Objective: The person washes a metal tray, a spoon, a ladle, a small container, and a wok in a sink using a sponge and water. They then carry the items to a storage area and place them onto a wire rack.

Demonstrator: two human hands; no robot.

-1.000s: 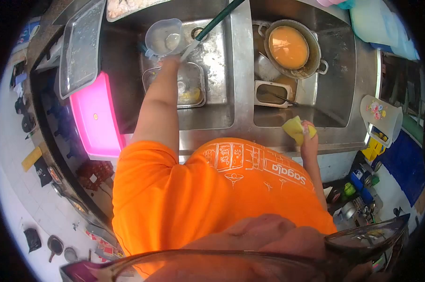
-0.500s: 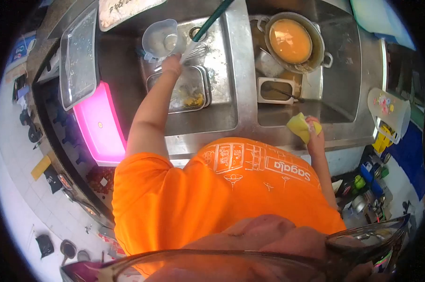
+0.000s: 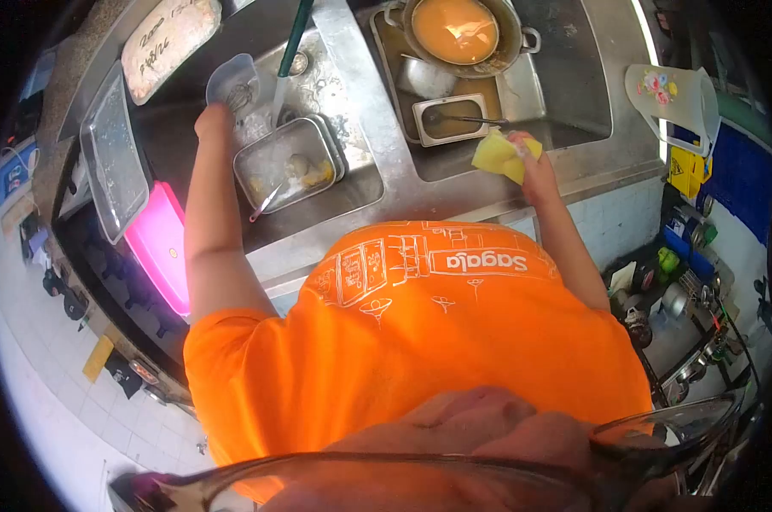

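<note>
At the left sink, my left hand is curled at the near side of a clear plastic jug. The wire loops of a whisk show in or against the jug; my fingers are mostly hidden, so what they grip cannot be seen. Just right of that hand, a metal tray holds a ladle and yellow scraps. My right hand is closed around a yellow cloth or sponge, held over the front rim of the right sink.
In the right sink stand a large pot of orange liquid and a rectangular container with a dark utensil. A green-and-white tube crosses the left sink. A clear tub, pink tray and floral pitcher flank the sinks.
The view has turned and shifted. The whisk is now by the jug, and the ladle shows in the tray. My left hand has moved closer to the jug; my right hand still holds the yellow cloth.
</note>
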